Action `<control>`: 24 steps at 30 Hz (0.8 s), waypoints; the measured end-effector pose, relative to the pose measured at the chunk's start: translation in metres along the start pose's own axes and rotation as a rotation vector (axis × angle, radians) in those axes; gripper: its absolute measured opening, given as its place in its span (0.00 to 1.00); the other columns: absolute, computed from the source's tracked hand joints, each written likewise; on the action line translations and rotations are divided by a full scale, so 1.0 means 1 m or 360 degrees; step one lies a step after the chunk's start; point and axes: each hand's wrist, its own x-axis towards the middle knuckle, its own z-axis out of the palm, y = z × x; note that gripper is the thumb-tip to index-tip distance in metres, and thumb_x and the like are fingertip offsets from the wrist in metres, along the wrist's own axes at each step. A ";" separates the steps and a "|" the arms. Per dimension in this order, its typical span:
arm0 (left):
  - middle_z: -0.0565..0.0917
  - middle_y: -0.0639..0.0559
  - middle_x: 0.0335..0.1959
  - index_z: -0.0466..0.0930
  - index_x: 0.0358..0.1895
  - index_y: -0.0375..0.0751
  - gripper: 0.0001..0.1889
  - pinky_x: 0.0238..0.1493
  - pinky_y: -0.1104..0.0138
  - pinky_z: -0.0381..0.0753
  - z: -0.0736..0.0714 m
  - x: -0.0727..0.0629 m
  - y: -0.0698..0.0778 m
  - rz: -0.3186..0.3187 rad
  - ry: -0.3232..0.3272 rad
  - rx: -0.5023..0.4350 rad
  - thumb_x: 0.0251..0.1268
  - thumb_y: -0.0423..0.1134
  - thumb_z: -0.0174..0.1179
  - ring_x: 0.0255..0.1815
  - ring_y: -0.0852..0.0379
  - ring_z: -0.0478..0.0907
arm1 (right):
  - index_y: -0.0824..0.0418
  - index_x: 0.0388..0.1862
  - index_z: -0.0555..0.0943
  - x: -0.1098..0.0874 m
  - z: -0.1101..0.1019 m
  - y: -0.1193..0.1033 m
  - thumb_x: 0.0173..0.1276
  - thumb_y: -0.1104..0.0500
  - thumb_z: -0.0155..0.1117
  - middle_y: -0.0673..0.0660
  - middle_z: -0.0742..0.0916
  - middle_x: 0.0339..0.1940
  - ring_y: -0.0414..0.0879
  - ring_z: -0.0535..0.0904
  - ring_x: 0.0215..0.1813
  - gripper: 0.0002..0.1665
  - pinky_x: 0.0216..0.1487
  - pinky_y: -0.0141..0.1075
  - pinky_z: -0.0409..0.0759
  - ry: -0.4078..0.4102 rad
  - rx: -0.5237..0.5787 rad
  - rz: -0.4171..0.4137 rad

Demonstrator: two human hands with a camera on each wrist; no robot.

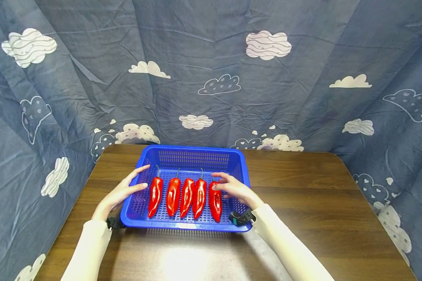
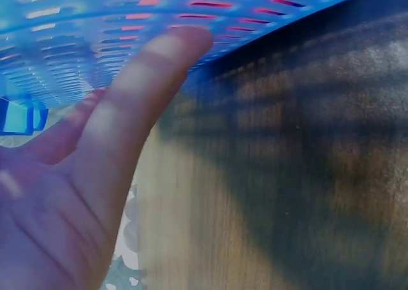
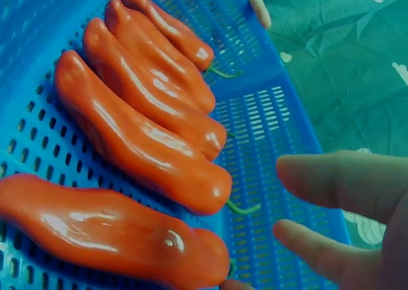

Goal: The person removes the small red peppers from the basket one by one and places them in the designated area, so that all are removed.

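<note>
Several glossy red peppers with green stems lie side by side in a blue plastic basket, stems toward the far wall. My left hand is at the basket's left side, its fingers extended. In the left wrist view the left thumb overlaps the perforated basket wall. Over the right part of the basket, my right hand reaches to the stem end of the rightmost pepper. Its fingers are spread apart in the right wrist view, with a thumb tip close to that pepper's stem end.
The basket stands on a brown wooden table, toward its far edge. Behind and beside the table hangs a dark blue curtain with white clouds. A black wrist strap shows on the right wrist, by the basket's near right corner.
</note>
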 end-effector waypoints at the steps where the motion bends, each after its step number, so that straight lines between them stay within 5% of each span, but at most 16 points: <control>1: 0.49 0.32 0.72 0.47 0.75 0.44 0.34 0.47 0.46 0.78 0.000 0.000 0.000 0.0001 -0.0001 0.0004 0.70 0.33 0.52 0.58 0.30 0.68 | 0.66 0.69 0.64 0.001 0.000 0.000 0.62 0.64 0.60 0.72 0.70 0.62 0.61 0.71 0.58 0.35 0.52 0.60 0.73 -0.0007 -0.0004 0.0014; 16: 0.47 0.33 0.73 0.46 0.75 0.44 0.35 0.48 0.45 0.77 0.001 0.002 0.000 -0.0005 -0.0004 -0.0014 0.70 0.32 0.52 0.60 0.28 0.64 | 0.64 0.67 0.67 0.004 0.003 0.003 0.60 0.64 0.61 0.69 0.72 0.63 0.64 0.68 0.63 0.34 0.50 0.63 0.73 -0.0084 -0.0112 0.0143; 24: 0.47 0.33 0.73 0.48 0.75 0.48 0.34 0.47 0.45 0.78 0.001 0.001 0.000 -0.0046 0.0023 -0.0015 0.71 0.34 0.52 0.60 0.28 0.65 | 0.63 0.66 0.69 0.005 0.005 0.004 0.59 0.64 0.62 0.67 0.74 0.61 0.59 0.73 0.56 0.34 0.45 0.61 0.77 -0.0093 -0.0228 0.0122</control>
